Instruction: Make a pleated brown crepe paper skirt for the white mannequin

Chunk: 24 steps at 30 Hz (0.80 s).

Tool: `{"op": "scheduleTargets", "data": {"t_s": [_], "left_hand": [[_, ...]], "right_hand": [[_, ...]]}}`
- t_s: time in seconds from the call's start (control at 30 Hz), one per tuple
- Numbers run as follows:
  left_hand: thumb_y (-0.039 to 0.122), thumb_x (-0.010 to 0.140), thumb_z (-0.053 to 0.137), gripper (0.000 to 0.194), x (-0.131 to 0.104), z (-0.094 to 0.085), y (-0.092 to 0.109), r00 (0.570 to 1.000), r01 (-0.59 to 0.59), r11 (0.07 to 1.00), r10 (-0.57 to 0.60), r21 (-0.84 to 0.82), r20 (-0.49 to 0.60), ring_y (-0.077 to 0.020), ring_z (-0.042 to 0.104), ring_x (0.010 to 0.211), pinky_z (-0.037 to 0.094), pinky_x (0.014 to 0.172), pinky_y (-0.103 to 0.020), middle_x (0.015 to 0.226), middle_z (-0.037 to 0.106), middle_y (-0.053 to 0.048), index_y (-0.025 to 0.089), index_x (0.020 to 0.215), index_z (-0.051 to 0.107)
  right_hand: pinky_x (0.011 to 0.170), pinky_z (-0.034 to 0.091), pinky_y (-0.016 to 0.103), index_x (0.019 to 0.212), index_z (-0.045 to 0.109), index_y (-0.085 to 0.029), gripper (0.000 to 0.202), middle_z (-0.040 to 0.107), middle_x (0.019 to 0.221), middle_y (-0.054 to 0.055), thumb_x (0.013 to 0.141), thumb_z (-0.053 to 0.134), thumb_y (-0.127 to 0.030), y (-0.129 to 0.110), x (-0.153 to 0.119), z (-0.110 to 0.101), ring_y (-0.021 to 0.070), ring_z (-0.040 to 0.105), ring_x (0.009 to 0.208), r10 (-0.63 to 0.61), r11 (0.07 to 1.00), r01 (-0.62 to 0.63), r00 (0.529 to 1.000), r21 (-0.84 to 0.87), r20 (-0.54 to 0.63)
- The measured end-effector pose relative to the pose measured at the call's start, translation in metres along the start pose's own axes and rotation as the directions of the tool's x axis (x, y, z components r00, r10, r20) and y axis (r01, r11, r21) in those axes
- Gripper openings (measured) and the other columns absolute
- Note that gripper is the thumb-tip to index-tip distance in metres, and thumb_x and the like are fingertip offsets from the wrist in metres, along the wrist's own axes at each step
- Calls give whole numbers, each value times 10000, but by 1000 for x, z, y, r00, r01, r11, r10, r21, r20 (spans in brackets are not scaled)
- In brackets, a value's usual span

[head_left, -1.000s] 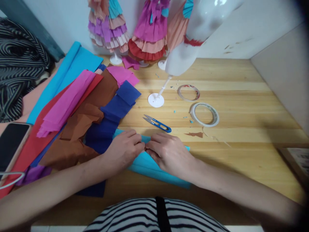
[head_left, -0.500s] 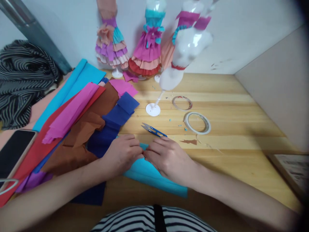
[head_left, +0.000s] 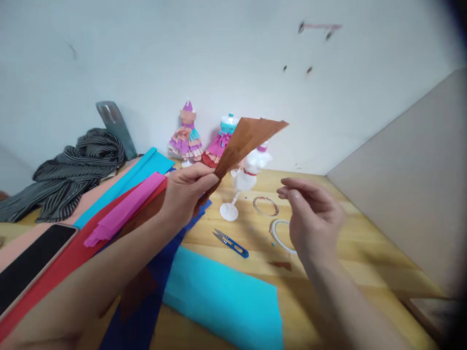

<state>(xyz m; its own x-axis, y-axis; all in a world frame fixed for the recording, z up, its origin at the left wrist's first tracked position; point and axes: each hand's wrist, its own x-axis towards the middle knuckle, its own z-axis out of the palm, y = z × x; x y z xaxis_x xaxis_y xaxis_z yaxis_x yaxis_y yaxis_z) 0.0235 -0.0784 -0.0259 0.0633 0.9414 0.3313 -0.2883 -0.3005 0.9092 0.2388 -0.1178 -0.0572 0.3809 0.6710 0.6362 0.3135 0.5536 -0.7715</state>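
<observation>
My left hand [head_left: 189,192] grips a piece of brown crepe paper [head_left: 251,136], bunched at the grip and fanning out above it to the right. A short tail of the paper hangs below the fingers. My right hand [head_left: 315,221] is raised off to the right, fingers loosely curved, the thumb near the fingertips and nothing visible between them. Between and below the hands lie blue thread snips [head_left: 231,243]. A folded turquoise crepe sheet [head_left: 226,301] lies flat at the table's front. Behind the brown paper stands a small white dress form [head_left: 246,181], partly covered.
Several small forms in paper dresses [head_left: 186,138] stand along the wall. Two tape rolls [head_left: 266,206] lie right of centre, one partly behind my right hand. Left are layered crepe sheets [head_left: 124,209], a phone [head_left: 36,265] and striped cloth [head_left: 82,170]. A partition [head_left: 404,184] bounds the right.
My hands have risen from the turquoise paper and moved apart. The left now holds brown paper in the air. The turquoise sheet lies uncovered, and the view has tilted up.
</observation>
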Motion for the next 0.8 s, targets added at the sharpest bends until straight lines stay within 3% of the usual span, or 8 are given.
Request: {"op": "scheduleTargets", "data": {"t_s": [0.1,0.2,0.37,0.6,0.8], "left_hand": [[285,674,729,149,26,22,-23,983,-112,991,100,-74,-152,-51,410,401,337,381,-180,501,514,52,151,626,687],[306,697,719,152,41,37,-47,948,-230,970,206,-75,-242,-84,525,574,461,574,-213,605,587,25,167,640,695],[240,682,752,44,41,47,-75,899,-334,943,314,-13,-304,-145,587,812,469,829,-289,754,658,-10,199,676,738],[233,708,735,51,36,56,-100,916,-289,957,279,10,-287,-163,596,803,479,766,-302,768,670,-28,207,738,768],[243,711,734,78,34,62,-106,916,-268,963,265,32,-302,-177,604,830,485,779,-321,800,692,-48,202,763,776]], "right_hand": [[718,531,340,982,699,-200,238,709,1066,94,761,706,-289,28,15,22,203,677,886,270,944,-268,963,191,16],[799,517,376,1007,704,-203,301,716,1083,93,751,704,-361,42,22,41,229,663,977,333,888,-334,941,316,59],[864,490,408,985,713,-215,298,735,1029,60,725,707,-361,49,19,58,230,655,961,328,866,-327,943,379,63],[937,455,408,1028,711,-208,303,732,1079,62,754,681,-335,52,11,62,230,640,1005,280,892,-300,954,338,108],[906,470,381,1026,709,-195,295,740,1053,59,766,657,-324,52,10,61,223,646,968,238,923,-264,963,281,122]]}}
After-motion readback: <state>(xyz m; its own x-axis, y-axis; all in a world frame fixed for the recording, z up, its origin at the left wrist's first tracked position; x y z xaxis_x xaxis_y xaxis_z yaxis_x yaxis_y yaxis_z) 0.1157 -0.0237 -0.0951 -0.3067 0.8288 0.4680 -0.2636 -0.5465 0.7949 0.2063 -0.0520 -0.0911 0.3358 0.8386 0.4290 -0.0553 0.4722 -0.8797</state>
